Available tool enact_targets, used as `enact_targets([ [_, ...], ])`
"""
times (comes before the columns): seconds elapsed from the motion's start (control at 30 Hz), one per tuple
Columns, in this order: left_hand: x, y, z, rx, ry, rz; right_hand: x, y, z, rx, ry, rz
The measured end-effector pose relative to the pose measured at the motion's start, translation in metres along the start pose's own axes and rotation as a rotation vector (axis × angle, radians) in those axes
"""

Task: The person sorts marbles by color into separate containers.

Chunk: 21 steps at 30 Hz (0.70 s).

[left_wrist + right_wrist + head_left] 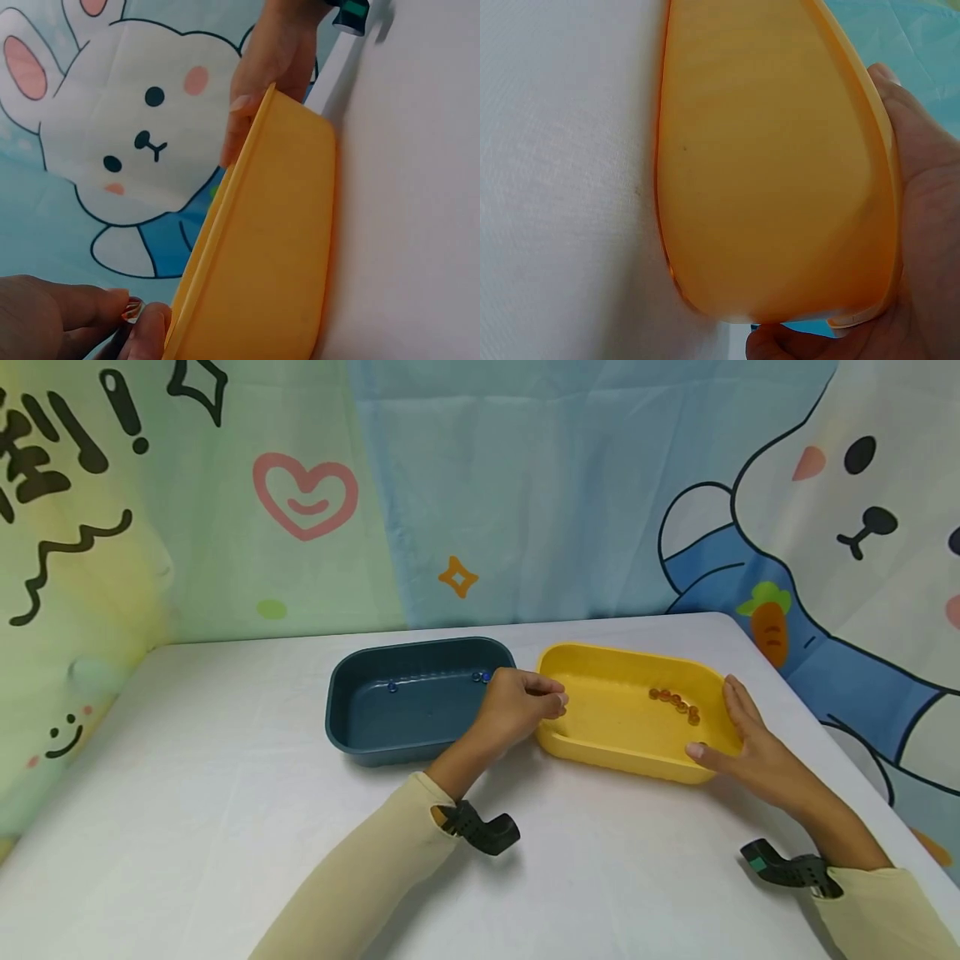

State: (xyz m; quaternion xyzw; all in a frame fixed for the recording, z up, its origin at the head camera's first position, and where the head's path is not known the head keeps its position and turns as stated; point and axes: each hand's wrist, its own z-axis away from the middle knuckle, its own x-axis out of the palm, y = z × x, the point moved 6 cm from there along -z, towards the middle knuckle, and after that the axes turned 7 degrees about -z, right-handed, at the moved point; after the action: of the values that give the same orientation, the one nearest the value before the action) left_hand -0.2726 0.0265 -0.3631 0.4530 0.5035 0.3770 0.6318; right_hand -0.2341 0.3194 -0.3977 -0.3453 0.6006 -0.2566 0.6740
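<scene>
My left hand (512, 710) is over the left end of the yellow tray (626, 758), pinching a small amber glass marble (133, 309) between thumb and fingertips. My right hand (753, 747) holds the tray's right end, thumb over the front rim and fingers along the outer end. Inside that tray several amber marbles (677, 700) lie in a loose curved row toward the right. To the left stands a dark blue tray (390, 753), partly behind my left wrist. Blue marbles (392, 687) lie in it, one toward the left and two near its right end.
A white cloth (225, 827) covers the table under both trays. Behind the table hangs a printed curtain (525, 485) with a cartoon bear and a heart. Dark wrist devices (480, 828) are strapped on both arms.
</scene>
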Motion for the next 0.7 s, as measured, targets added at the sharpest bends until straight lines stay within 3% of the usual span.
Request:
enact_targets([
  [0.33,-0.004,-0.001,-0.022,-0.113,-0.031,0.155,-0.002,0.000,0.001,-0.002,-0.002,0.001],
  [0.43,-0.004,-0.001,-0.026,-0.131,-0.039,0.164,-0.002,0.001,0.001,-0.001,-0.004,-0.003],
  [0.7,-0.002,0.002,-0.027,-0.062,-0.042,0.093,-0.003,0.000,0.002,-0.004,-0.004,-0.005],
])
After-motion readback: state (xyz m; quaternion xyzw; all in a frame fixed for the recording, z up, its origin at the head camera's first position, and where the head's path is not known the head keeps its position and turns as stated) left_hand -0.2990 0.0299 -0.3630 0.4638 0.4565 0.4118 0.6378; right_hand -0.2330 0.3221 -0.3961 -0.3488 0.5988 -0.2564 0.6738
